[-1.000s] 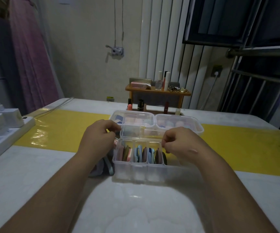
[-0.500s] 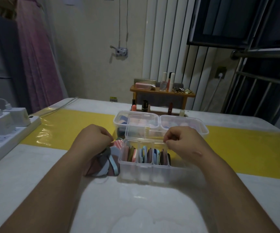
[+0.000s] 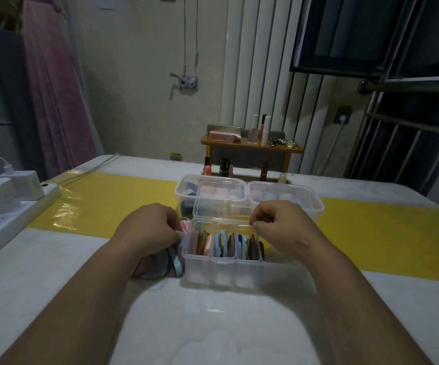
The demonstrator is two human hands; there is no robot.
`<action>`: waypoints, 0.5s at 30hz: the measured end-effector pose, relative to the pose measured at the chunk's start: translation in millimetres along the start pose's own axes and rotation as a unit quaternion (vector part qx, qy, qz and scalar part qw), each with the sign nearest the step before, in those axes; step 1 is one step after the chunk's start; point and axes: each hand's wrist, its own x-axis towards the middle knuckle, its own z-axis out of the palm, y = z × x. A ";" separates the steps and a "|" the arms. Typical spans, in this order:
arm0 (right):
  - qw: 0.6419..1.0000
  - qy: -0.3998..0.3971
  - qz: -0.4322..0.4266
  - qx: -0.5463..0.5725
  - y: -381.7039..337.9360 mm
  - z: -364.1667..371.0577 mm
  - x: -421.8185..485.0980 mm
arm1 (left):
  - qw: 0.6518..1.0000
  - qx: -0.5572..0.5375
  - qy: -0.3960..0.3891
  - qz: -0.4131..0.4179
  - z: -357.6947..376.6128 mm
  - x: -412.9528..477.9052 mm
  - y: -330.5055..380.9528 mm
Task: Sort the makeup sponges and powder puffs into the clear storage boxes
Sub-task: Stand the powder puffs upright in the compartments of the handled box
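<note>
While the right hand (image 3: pixel 279 225) has stayed parked at the back rim of the front box (image 3: pixel 239 270), the left hand (image 3: pixel 147 227) has dropped from up near the lid (image 3: pixel 213 209) to the box's 9 o'clock side. That's where the loose pile (image 3: pixel 160 266) of puffs sits on the table (image 3: pixel 55 285). My guess is it went back for another one, so the sorting isn't finished yet.

The left fingers (image 3: pixel 172 233) are curled tight and look to be pinching a pink striped puff (image 3: pixel 185 224). It pokes out right against the box's left wall, not in a compartment yet. The right fingers (image 3: pixel 259 225) are curled too, around 1 o'clock on the box, but I can't tell if they're gripping the rim or just resting there.

The sorted puffs (image 3: pixel 226 246) stand on edge in the compartments. The rear boxes (image 3: pixel 316 206) sit at 12 o'clock behind, with pale sponges inside.
</note>
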 end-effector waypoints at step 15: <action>1.000 0.004 -0.005 0.003 -0.2 0.5 0.0 | 0.978 -0.178 0.111 -0.022 -2.4 -3.2 6.5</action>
